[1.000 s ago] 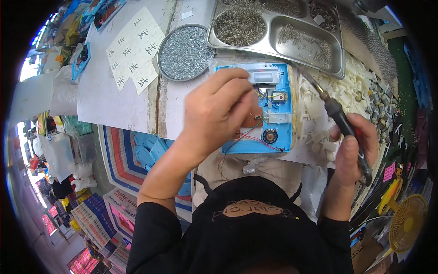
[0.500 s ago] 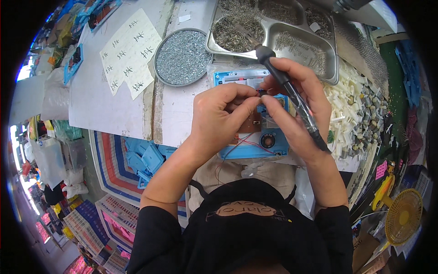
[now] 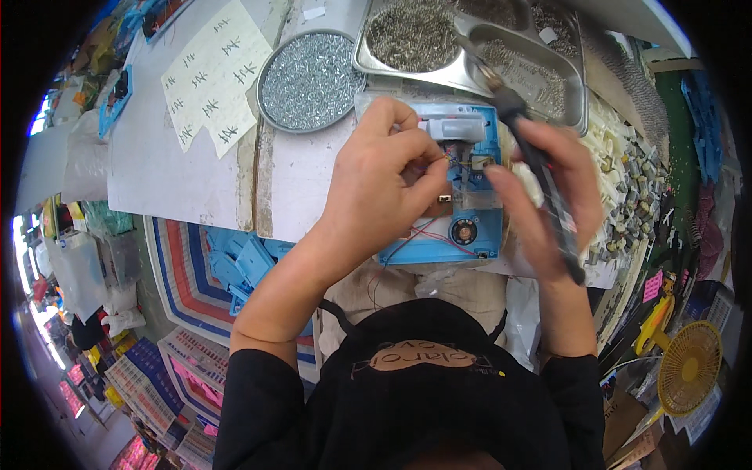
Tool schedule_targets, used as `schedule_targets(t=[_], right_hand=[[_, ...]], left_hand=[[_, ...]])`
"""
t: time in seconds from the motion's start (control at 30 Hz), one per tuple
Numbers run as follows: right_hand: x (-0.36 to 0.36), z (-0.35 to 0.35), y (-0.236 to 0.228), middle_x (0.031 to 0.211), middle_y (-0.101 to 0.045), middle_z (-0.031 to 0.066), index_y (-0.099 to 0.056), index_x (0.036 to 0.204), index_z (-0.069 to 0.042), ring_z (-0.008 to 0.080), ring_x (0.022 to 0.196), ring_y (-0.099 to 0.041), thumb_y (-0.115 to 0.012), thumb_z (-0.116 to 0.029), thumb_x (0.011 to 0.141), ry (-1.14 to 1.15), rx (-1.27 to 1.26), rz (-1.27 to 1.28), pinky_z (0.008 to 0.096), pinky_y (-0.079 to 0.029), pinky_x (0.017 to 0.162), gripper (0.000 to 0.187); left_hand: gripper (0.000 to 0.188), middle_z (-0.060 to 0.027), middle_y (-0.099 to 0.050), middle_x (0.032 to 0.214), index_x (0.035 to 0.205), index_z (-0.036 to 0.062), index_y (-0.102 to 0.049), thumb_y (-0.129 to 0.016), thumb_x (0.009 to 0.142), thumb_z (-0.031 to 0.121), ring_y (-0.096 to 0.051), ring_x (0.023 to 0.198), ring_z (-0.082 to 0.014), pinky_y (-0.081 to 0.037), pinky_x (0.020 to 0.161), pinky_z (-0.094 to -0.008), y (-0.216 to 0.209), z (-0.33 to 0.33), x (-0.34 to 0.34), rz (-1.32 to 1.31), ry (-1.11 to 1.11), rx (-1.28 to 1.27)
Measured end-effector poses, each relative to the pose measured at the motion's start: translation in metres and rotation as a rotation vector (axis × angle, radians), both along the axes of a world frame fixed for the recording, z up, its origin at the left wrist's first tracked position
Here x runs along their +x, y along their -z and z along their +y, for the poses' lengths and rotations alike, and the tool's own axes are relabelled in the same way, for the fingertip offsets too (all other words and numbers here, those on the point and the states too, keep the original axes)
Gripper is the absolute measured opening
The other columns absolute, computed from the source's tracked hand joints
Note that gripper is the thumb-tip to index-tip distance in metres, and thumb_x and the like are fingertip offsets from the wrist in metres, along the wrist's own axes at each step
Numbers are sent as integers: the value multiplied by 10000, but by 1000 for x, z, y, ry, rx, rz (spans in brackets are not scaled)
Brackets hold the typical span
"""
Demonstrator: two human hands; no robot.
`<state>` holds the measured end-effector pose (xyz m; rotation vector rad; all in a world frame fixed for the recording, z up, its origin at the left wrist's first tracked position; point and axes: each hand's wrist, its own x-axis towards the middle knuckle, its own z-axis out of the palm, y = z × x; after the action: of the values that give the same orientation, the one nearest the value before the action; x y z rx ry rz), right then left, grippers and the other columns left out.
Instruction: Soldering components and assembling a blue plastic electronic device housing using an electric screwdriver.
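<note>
Before me lies a light blue plastic case, its inside showing thin wires, a brown board and a round black speaker. My left hand hovers over the left part of the case, thumb and fingers pinched together; what they hold is too small to make out. Beside the case's right edge, my right hand, slightly blurred, is closed around a black screwdriver. The tool slants, its metal tip up and to the left over the steel tray. A grey-white block sits in the upper part of the case.
Small silver screws fill a round dish behind my left hand. A compartmented steel tray holds more small metal parts. White plastic pieces are heaped at right. A marked paper sheet lies at left; blue parts fill a striped bag below.
My right hand has moved right, away from the left fingertips, carrying the screwdriver with it. My left hand stays pinched over the case. The whole view has shifted slightly.
</note>
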<state>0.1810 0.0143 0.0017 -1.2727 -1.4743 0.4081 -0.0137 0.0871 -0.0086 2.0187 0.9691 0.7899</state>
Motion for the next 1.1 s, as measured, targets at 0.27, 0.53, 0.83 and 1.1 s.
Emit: schedule_targets(t=[0.27,0.53,0.83,1.1], right_hand=[[32,-37,-11,819,-638,99,-645,1065,-5,193,719,-556,-805,14,778,-83,-4,-17,295,-430,655,330],[31,-36,-5,737,-636,78,-661,1025,-27,210,634,-546,-813,-1,742,-173,-2,-119,312,-409,571,322],[27,-31,-2,698,-611,64,-665,1007,-39,228,605,-533,-819,4,725,-181,13,-181,316,-401,551,324],[33,-26,-5,704,-579,42,-693,1002,-90,241,632,-522,-818,45,657,-251,72,-376,320,-408,557,391]], left_hand=[[92,-81,-533,894,779,-33,-671,-739,799,25,-592,704,-153,-508,605,-283,3,2,5,89,-41,28],[99,-80,-536,890,764,-27,-657,-737,787,26,-590,693,-159,-504,605,-287,5,2,6,110,-54,78],[102,-79,-531,872,760,-30,-654,-734,787,26,-575,673,-156,-484,588,-281,6,3,6,80,-53,98],[99,-74,-529,870,760,-30,-655,-733,787,26,-562,665,-143,-468,573,-272,7,2,6,74,-63,103]])
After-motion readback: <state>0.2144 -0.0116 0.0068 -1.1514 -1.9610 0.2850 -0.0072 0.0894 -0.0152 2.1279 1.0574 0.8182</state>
